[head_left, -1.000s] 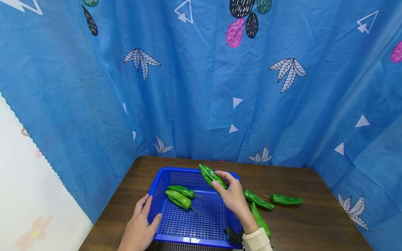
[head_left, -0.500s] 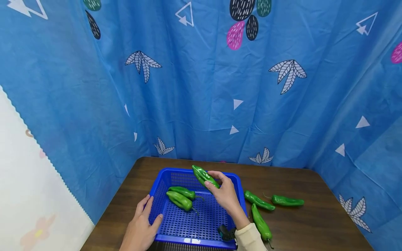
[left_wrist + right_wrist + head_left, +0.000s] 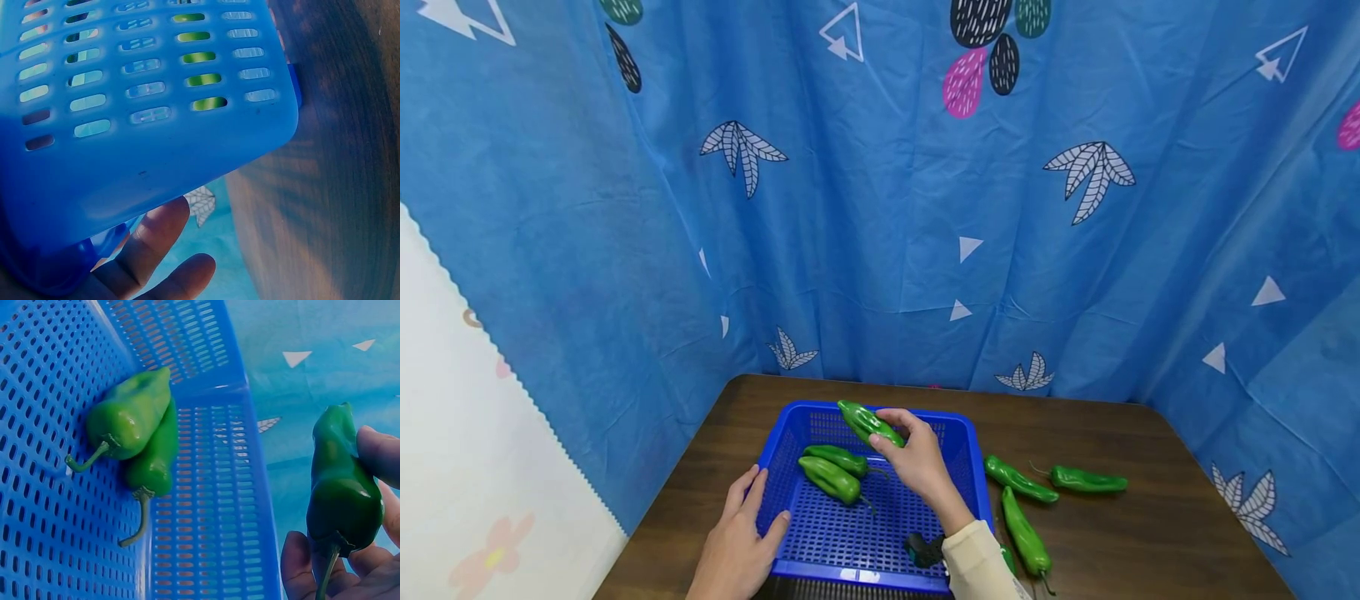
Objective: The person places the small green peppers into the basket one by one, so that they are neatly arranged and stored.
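Note:
A green pepper (image 3: 867, 423) is held between the thumb and fingers of my right hand (image 3: 917, 458), over the back part of a blue plastic basket (image 3: 880, 581). In the right wrist view that pepper (image 3: 340, 487) has its stem pointing toward the wrist. Two more peppers lie side by side on the basket floor, a lighter one (image 3: 829, 480) in front of a darker one (image 3: 841, 457). My left hand (image 3: 737, 529) holds the basket's left rim, thumb over the inner side. From the left wrist, two fingers (image 3: 164, 228) show at the rim.
On the dark wooden table (image 3: 1150, 533), several green peppers lie right of the basket, including a long one (image 3: 1026, 533) near my sleeve (image 3: 981, 558). Another pepper (image 3: 1087, 480) lies farther right. A blue patterned curtain (image 3: 880, 208) hangs behind the table.
My right hand has moved left with the pepper, from the basket's right side toward its middle. The left hand and the basket have stayed in place.

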A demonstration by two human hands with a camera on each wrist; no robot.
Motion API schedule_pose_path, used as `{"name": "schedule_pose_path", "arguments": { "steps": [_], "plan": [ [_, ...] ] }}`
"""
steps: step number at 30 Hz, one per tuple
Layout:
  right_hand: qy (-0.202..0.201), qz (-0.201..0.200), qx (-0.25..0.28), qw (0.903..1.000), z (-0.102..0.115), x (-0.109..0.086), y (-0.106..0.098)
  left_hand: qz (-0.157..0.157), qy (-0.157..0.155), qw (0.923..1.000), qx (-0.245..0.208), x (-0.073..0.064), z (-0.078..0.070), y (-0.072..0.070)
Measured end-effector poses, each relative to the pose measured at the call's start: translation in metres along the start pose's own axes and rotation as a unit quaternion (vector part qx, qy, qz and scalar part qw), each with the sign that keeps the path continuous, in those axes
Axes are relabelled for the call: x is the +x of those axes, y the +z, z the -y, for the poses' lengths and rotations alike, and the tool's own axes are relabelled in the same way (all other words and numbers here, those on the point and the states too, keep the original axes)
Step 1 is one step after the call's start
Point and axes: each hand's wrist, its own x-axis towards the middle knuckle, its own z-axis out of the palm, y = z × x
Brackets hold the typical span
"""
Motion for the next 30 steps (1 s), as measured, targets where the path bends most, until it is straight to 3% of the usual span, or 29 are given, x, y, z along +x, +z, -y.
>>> {"name": "schedule_pose_path", "arguments": {
  "steps": [15, 24, 30],
  "plan": [
    [-0.015, 0.036, -0.034, 0.9987, -0.011, 0.008, 0.023, 0.005, 0.0, 1.0, -0.005, 0.0, 0.0, -0.002],
    [-0.004, 0.053, -0.048, 0.9974, -0.018, 0.012, 0.036, -0.003, 0.007, 0.9999, -0.009, 0.0, 0.0, -0.001],
    [0.013, 0.088, -0.078, 0.993, -0.022, 0.012, 0.043, 0.004, 0.002, 0.9999, -0.009, 0.001, 0.001, 0.001]
  ]
}}
